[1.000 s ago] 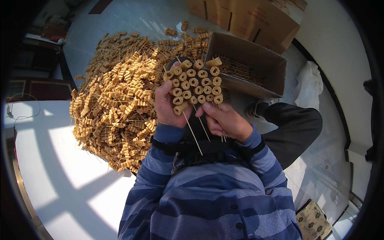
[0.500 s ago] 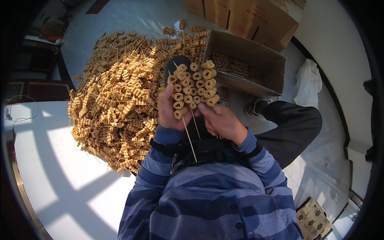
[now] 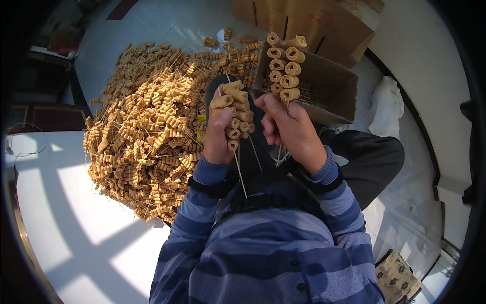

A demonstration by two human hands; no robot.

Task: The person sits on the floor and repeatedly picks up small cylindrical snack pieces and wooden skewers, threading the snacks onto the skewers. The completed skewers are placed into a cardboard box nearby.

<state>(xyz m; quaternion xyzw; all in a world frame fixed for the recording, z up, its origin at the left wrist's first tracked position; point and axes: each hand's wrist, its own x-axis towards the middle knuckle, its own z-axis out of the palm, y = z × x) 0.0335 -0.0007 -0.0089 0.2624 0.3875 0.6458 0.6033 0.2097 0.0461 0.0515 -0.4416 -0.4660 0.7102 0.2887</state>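
My left hand (image 3: 218, 134) is closed around a few skewers (image 3: 237, 111) threaded with tan, hollow, tube-shaped rolls; their bare stick ends point down toward my lap. To the right, my right hand (image 3: 293, 129) pinches the sticks of more skewers (image 3: 284, 68), whose rolls stand up in two rows in front of an open cardboard box. The two bunches are apart. Beside my left arm rises a big heap of similar skewers (image 3: 147, 137).
The open cardboard box (image 3: 331, 83) holds skewers laid in its bottom. Closed cartons (image 3: 309, 23) stand behind it. A white plastic bag (image 3: 387, 106) lies at the right, and a patterned cushion (image 3: 397, 277) at the lower right. A yellow package (image 3: 201, 126) shows beside the heap.
The skewers that were together between both hands are now split into two bunches. My right hand has moved right and up with its bunch; my left hand keeps the others.
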